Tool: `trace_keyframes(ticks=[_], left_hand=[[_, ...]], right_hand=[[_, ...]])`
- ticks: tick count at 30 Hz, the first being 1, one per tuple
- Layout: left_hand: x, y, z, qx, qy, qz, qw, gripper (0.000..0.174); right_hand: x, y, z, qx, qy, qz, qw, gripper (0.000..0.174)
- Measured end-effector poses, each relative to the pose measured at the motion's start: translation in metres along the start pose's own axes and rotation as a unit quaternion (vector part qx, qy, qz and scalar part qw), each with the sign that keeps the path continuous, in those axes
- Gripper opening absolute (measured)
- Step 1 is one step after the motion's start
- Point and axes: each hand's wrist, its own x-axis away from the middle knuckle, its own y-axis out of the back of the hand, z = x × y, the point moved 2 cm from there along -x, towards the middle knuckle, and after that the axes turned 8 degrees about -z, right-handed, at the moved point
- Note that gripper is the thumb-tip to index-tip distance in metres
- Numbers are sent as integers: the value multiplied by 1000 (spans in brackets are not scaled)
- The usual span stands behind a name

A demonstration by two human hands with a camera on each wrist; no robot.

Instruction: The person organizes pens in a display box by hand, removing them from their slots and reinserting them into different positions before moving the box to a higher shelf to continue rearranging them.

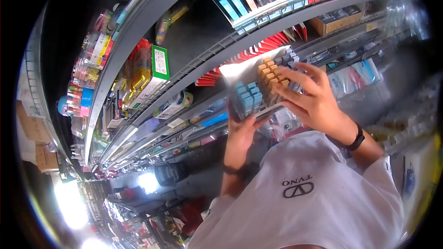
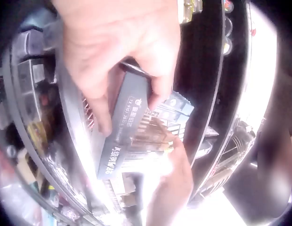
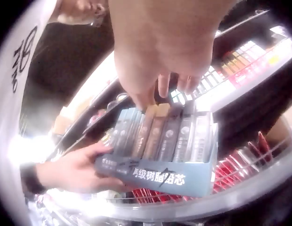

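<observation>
In the head view, a box of little packs [image 1: 258,88] is held up in front of the wire shelves [image 1: 194,64]. The left hand [image 1: 241,134] is seen under the box, with its fingers curled round the bottom edge. The right hand [image 1: 314,99] is laid over the top of the box. Its fingers are spread and fairly straight on the pack tops. A black band [image 1: 356,138] is worn on the wrist behind that hand. Red packs [image 1: 258,48] are lined up on the shelf behind the box.

In the left wrist view, the box [image 2: 122,127] is gripped by its end. The thumb and fingers of the left hand [image 2: 113,52] are wrapped round its grey wall. The right hand [image 2: 176,183] is seen on the far side of the box.

In the right wrist view, the box [image 3: 155,172] is seen from the front, full of blue, brown [image 3: 153,129] and grey packs standing in rows. The fingertips of the right hand [image 3: 169,47] are touching the tops of the middle packs. No pack is seen pulled up. The left hand [image 3: 77,172] is tucked under the left corner of the box.

The box looks like thin card, so it is likely light and easy to bend. The packs look smooth and loose, so they could slide out if the box is tipped. It is best held flat from below, with a thumb on the end wall. A single pack is best pinched by its top.
</observation>
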Motion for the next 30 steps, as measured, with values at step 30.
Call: trace_keyframes(ticks=[30], left_hand=[[-6,-40,-5,-91,-50,45,994,118]], right_hand=[[87,9,-89,-463,-440,8,770,117]])
